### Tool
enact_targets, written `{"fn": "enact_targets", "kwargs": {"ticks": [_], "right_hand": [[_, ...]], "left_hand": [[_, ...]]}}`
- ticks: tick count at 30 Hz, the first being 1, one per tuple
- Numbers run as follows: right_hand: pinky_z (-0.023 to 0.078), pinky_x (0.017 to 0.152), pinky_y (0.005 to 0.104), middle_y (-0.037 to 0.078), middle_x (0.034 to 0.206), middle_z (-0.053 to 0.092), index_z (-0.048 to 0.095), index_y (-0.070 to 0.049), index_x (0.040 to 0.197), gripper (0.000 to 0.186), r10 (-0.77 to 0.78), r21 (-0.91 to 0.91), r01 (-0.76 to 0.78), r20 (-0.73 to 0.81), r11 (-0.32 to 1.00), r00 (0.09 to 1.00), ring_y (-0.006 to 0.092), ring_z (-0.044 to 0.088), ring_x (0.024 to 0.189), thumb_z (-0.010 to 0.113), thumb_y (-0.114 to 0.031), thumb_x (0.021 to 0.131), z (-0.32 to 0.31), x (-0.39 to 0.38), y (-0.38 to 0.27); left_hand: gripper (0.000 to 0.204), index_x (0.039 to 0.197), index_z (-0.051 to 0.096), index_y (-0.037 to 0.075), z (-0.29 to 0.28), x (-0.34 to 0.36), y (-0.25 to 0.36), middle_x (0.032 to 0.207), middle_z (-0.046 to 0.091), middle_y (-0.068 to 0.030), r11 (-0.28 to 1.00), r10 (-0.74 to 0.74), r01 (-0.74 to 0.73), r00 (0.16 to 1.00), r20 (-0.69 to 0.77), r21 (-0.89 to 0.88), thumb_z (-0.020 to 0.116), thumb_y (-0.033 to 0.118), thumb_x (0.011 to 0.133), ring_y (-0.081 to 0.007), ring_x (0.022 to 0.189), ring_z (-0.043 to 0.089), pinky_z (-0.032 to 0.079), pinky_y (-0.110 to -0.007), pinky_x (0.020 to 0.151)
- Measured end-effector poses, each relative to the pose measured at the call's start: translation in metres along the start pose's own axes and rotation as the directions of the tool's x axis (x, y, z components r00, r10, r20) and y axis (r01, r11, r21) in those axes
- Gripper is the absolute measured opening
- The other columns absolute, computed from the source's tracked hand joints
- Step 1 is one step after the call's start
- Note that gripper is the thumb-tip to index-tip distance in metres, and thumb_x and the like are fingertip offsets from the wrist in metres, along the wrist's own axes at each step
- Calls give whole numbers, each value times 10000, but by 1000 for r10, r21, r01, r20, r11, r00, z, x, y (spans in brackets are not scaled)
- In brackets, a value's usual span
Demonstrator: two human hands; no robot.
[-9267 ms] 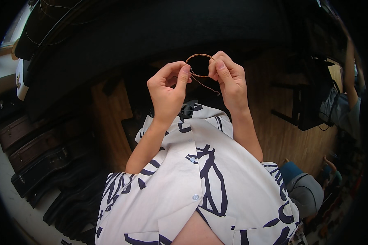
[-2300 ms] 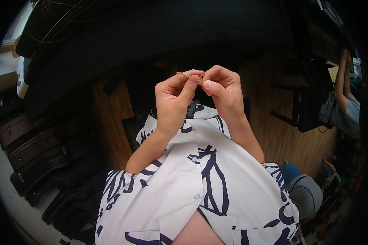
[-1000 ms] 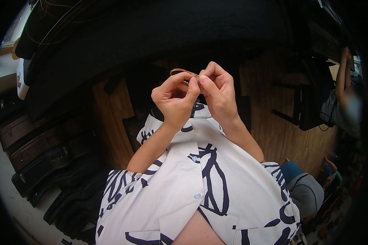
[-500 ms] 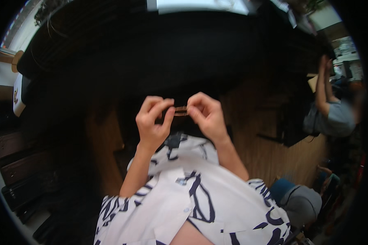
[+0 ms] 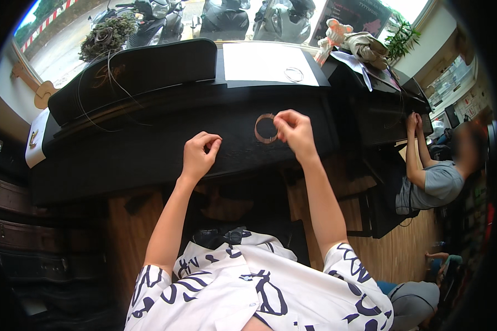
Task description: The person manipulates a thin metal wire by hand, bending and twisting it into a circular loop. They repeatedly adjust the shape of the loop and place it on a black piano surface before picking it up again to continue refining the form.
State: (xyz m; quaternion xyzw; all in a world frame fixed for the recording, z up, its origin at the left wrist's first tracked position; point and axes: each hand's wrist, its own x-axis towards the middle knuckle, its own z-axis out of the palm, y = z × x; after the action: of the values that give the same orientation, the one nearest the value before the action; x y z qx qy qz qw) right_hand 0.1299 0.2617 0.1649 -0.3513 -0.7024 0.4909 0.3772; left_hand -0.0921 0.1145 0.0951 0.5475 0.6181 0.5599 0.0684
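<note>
A coil of copper-coloured wire [image 5: 258, 133] hangs upright over the black piano-like surface, gripped at its right edge by my right hand [image 5: 297, 134]. Thumb and fingers of that hand are pinched together on it. To its left, my left hand [image 5: 199, 156] is raised with the fingertips pressed together, apart from the coil. Whatever those fingertips hold, if anything, is too small to make out. Beyond my hands, a silvery wire coil [image 5: 294, 74] lies on a white sheet [image 5: 259, 62].
A black upright panel [image 5: 143, 69] stands at the far left, with loose thin wires [image 5: 113, 71] and dried flowers [image 5: 107, 38] by it. Dark cases [image 5: 25, 234] are stacked at left. At right a person [image 5: 444, 179] sits by another black piece of furniture; another person [image 5: 411, 303] is lower right.
My hands have moved apart; the coil, formerly between them, is now in the right hand only. The view has tilted up, bringing the black surface, white sheet and window into sight.
</note>
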Motion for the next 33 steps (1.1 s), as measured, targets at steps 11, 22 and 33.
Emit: {"fn": "enact_targets", "kwargs": {"ticks": [11,22,33], "right_hand": [[604,697,285,137,876,667,605,66,1021,116,353,665,-89,-273,741,895,216,693,768,624,1,927,7,149,35],[554,617,273,94,816,673,657,53,998,135,150,471,-61,-154,880,977,177,674,682,576,-45,952,71,76,59],[449,538,282,95,730,639,687,-7,846,38,-479,-419,471,95,776,873,172,583,534,655,5,828,120,17,38]], "left_hand": [[52,851,720,-9,-8,-6,6,727,649,-75,996,-54,51,998,-36,-75,700,39,854,-140,565,579,431,-270,521],[41,833,713,-4,-15,-10,2,698,639,-70,991,-65,48,988,-139,-125,704,34,847,-132,547,567,415,-269,514],[102,978,716,-15,-93,-8,-51,756,689,-40,966,-247,230,665,-704,-122,656,45,922,-83,635,637,493,-225,592]]}}
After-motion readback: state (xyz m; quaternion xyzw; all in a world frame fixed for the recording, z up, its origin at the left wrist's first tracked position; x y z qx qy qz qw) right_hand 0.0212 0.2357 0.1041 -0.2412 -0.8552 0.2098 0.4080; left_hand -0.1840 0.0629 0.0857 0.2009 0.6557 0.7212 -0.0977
